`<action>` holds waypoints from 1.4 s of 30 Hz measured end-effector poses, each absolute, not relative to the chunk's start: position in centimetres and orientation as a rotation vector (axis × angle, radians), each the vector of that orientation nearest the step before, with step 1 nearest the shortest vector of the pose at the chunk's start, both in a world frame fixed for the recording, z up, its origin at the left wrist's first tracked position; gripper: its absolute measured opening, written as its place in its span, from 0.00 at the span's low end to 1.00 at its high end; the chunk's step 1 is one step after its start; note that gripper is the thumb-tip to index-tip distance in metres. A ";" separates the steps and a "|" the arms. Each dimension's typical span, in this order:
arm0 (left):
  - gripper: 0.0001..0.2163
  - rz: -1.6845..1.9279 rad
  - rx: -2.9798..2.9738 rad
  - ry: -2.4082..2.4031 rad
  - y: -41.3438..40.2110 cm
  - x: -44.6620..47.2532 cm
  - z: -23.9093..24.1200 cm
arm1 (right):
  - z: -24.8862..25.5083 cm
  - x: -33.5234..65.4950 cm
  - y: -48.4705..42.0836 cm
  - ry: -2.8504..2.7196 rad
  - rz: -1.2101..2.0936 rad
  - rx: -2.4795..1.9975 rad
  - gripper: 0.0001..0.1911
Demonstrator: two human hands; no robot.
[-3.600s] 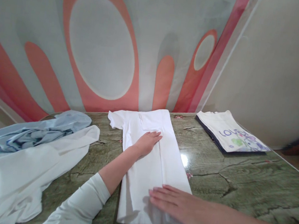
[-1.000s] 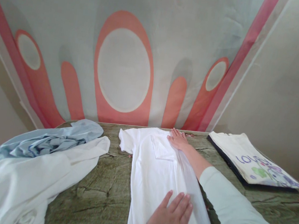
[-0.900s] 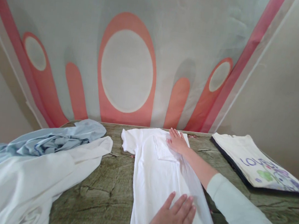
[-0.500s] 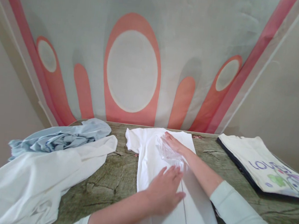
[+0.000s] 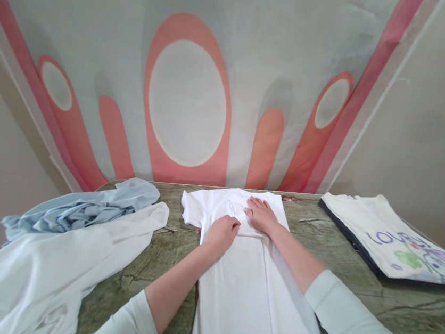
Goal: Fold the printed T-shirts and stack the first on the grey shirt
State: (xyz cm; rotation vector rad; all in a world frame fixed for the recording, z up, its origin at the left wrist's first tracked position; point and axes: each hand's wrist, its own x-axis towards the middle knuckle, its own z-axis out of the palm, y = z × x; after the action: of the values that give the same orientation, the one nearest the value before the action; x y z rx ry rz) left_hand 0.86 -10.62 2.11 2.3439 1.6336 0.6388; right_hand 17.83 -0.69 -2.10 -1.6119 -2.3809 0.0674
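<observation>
From my remote seat I saw the white T-shirt lying lengthwise down the middle of the green, wood-grained table, its collar end toward the far edge and its near end running out of the bottom of the head view. One short sleeve stuck out to the left, while the other side was folded in over the body, leaving a long straight crease down the cloth. The right hand lay flat on the shirt's upper part, palm down and fingers spread apart, pressing the folded cloth against the table. The left hand sat just beside it, almost touching, with its fingers curled down onto the fabric (I could not tell whether they pinched a fold or only rested there). Both forearms came in from the near edge in pale long sleeves pushed up from the wrists. To the left, well apart from the shirt, a crumpled light blue garment lay partly on a loose white garment that spread toward the near left corner. To the right, a folded printed T-shirt rested on top of a dark folded garment. Behind the table hung a grey wall cloth with orange loops.
</observation>
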 end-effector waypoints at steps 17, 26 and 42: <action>0.09 0.803 2.176 1.490 -10.1 0.4 0.4 | -1.4 17.6 -1.6 -2.309 -0.151 -1.546 0.26; 0.07 0.760 2.324 1.440 -10.6 0.4 0.9 | -0.3 17.0 -2.1 -2.391 -0.097 -1.257 0.11; 0.05 0.683 2.414 1.478 -11.1 0.7 1.5 | 0.7 16.8 -2.8 -2.549 -0.036 -1.285 0.16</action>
State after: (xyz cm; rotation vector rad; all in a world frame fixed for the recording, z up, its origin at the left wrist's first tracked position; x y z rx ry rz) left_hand 0.67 -11.15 1.51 2.4136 1.4778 0.6833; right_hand 16.77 -2.80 0.66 -1.2852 -2.5485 -0.0358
